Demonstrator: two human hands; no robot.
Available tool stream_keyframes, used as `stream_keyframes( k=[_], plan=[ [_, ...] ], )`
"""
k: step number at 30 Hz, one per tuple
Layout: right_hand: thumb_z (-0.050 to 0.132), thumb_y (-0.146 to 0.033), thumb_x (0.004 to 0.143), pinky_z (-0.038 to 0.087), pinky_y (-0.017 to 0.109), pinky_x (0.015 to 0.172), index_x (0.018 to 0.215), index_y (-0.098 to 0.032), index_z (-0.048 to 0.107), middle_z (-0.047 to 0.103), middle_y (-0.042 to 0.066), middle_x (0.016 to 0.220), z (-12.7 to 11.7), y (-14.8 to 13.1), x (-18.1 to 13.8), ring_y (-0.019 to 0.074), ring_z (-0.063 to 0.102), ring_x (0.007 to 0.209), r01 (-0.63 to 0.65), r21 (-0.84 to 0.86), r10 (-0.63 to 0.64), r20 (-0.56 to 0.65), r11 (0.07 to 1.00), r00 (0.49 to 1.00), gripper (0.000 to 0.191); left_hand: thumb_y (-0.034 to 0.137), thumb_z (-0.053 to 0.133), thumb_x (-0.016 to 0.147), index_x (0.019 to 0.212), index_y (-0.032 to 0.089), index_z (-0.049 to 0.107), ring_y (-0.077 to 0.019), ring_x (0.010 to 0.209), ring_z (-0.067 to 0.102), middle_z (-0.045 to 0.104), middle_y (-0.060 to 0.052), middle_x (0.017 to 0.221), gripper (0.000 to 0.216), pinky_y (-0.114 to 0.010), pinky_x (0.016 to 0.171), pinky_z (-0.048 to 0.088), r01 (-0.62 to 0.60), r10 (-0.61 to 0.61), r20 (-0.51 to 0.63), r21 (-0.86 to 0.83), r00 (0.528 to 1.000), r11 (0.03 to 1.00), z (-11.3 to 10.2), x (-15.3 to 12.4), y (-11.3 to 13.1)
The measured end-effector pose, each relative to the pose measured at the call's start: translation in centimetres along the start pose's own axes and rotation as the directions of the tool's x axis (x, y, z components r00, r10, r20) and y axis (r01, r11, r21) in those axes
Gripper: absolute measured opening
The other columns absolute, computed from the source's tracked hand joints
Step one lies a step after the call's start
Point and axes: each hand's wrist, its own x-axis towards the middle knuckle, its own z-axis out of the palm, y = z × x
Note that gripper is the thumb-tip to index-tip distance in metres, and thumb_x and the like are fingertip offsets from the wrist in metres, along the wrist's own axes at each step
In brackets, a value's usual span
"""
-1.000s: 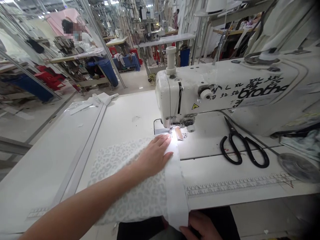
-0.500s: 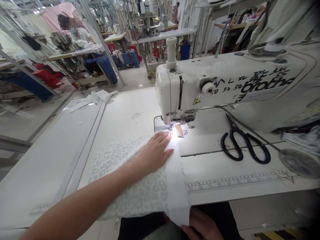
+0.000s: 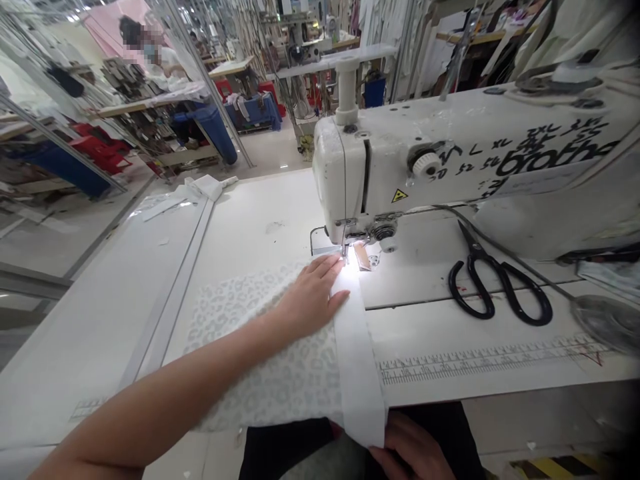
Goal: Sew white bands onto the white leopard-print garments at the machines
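My left hand lies flat on a white and grey leopard-print fabric, its fingertips just in front of the presser foot of a white Brother industrial sewing machine. A wide white fabric band runs along the fabric's right side, from under my fingers to the table's near edge. My right hand is below that edge, its fingers curled around the band's lower end. The needle area is lit by a bright lamp, and the stitching point is hard to see.
Black-handled scissors lie right of the machine head, above a ruler scale on the white sewing table. A long grey strip runs across the table's left part. Fabric scraps lie at the far edge. A person works at a distant table.
The view has tilted, so the machine and scissors sit higher and farther right in the picture. Both hands keep about the same places on the fabric and band.
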Motion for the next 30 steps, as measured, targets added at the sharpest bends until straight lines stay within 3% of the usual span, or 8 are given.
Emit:
stream_keyframes(
  k=[5, 7, 9, 12, 14, 17, 22, 30],
  plan=[
    [0.046, -0.013, 0.081, 0.047, 0.025, 0.068, 0.086, -0.019, 0.058, 0.06, 0.004, 0.081, 0.5, 0.0, 0.2, 0.0145, 0.056, 0.077, -0.055, 0.139, 0.054, 0.011, 0.989, 0.998, 0.014, 0.041, 0.029, 0.087, 0.124, 0.011, 0.038, -0.0207, 0.122, 0.03, 0.043, -0.01, 0.126, 0.048, -0.036, 0.104, 0.025, -0.04, 0.04, -0.034, -0.005, 0.999, 0.999, -0.2, 2.7, -2.4],
    [0.048, -0.013, 0.081, 0.045, 0.025, 0.067, 0.081, -0.018, 0.057, 0.059, 0.004, 0.078, 0.7, -0.2, -0.1, 0.014, 0.055, 0.075, -0.096, 0.183, 0.098, -0.001, 0.978, 0.995, 0.01, 0.042, 0.031, 0.086, 0.125, 0.011, 0.036, -0.0224, 0.125, 0.026, 0.041, -0.011, 0.127, 0.05, -0.038, 0.104, 0.024, -0.038, 0.038, -0.024, -0.003, 0.999, 0.999, -0.4, 2.5, -2.7],
    [0.05, -0.015, 0.08, 0.044, 0.026, 0.066, 0.078, -0.017, 0.057, 0.057, 0.004, 0.076, 0.9, -0.5, -0.6, 0.014, 0.053, 0.073, -0.123, 0.217, 0.134, -0.037, 0.968, 0.99, 0.007, 0.046, 0.031, 0.085, 0.131, 0.012, 0.027, -0.0246, 0.129, 0.016, 0.029, -0.012, 0.136, 0.057, -0.041, 0.105, 0.021, 0.025, -0.025, 0.004, 0.001, 1.0, 1.0, -0.7, 0.8, -2.1],
    [0.05, -0.017, 0.08, 0.043, 0.025, 0.062, 0.075, -0.016, 0.054, 0.055, 0.003, 0.074, 0.8, -1.2, -1.4, 0.013, 0.051, 0.069, -0.16, 0.305, 0.194, -0.084, 0.939, 0.977, 0.006, 0.051, 0.03, 0.084, 0.136, 0.017, 0.014, -0.0263, 0.131, 0.007, 0.013, -0.009, 0.143, 0.065, -0.046, 0.105, 0.019, 0.205, -0.207, 0.08, 0.03, 0.975, 0.978, -1.4, -4.0, -1.1],
    [0.05, -0.017, 0.08, 0.041, 0.024, 0.059, 0.073, -0.016, 0.052, 0.053, 0.003, 0.071, 0.7, -1.7, -1.7, 0.0119, 0.05, 0.066, -0.192, 0.36, 0.243, -0.103, 0.913, 0.964, 0.007, 0.052, 0.03, 0.084, 0.137, 0.017, 0.015, -0.0278, 0.131, 0.008, 0.014, -0.009, 0.143, 0.065, -0.048, 0.104, 0.019, 0.327, -0.333, 0.092, 0.073, 0.938, 0.942, -1.6, -7.2, -1.3],
    [0.051, -0.017, 0.079, 0.04, 0.023, 0.058, 0.071, -0.016, 0.051, 0.051, 0.002, 0.069, 0.4, -2.3, -2.1, 0.0113, 0.049, 0.064, -0.23, 0.391, 0.296, -0.119, 0.891, 0.948, 0.008, 0.051, 0.028, 0.084, 0.136, 0.018, 0.019, -0.0291, 0.13, 0.011, 0.017, -0.009, 0.142, 0.062, -0.05, 0.103, 0.019, 0.427, -0.431, -0.001, 0.131, 0.902, 0.895, -1.2, -10.1, -3.4],
    [0.053, -0.018, 0.078, 0.039, 0.023, 0.058, 0.068, -0.015, 0.05, 0.051, 0.001, 0.068, 0.2, -2.8, -2.6, 0.0107, 0.048, 0.062, -0.248, 0.396, 0.326, -0.145, 0.884, 0.934, 0.011, 0.05, 0.028, 0.084, 0.136, 0.024, 0.02, -0.0262, 0.13, 0.014, 0.02, -0.003, 0.142, 0.058, -0.048, 0.104, 0.019, 0.376, -0.373, -0.049, 0.156, 0.927, 0.914, -0.6, -9.6, -6.4],
    [0.052, -0.017, 0.078, 0.039, 0.021, 0.056, 0.065, -0.016, 0.045, 0.051, 0.0, 0.067, 0.6, -3.5, -2.6, 0.0093, 0.048, 0.06, -0.245, 0.3, 0.309, -0.19, 0.922, 0.932, 0.015, 0.05, 0.025, 0.085, 0.136, 0.019, 0.02, -0.0246, 0.13, 0.014, 0.018, -0.005, 0.142, 0.059, -0.045, 0.105, 0.018, 0.328, -0.329, -0.025, 0.175, 0.944, 0.928, -0.9, -8.5, -6.8]
  ],
)
